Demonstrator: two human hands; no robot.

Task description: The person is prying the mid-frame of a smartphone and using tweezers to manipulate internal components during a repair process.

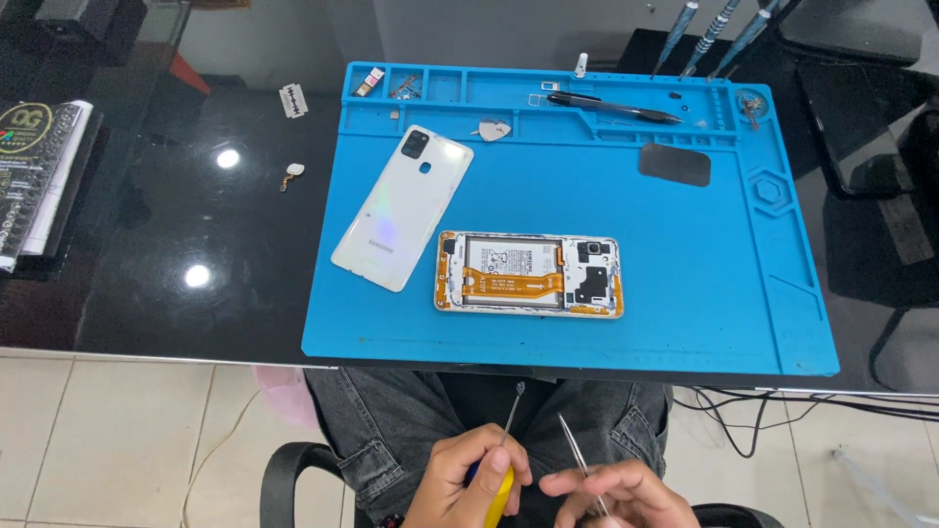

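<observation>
Left hand [469, 479] grip closed around yellow-handled screwdriver [503, 460], right hand [611, 492] pinching tweezers [577, 453], both over lap below bench [196, 244] edge; opened phone [529, 274] on blue mat [704, 254] beside white back cover [403, 207]

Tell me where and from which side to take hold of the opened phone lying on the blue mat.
Grip the opened phone by its two long edges, coming down from above near the middle. It lies flat with its battery and orange flex cable facing up, so fingers are best kept on the pale frame rim. The near long edge has bare blue mat beside it; the white back cover crowds the left end.
</observation>
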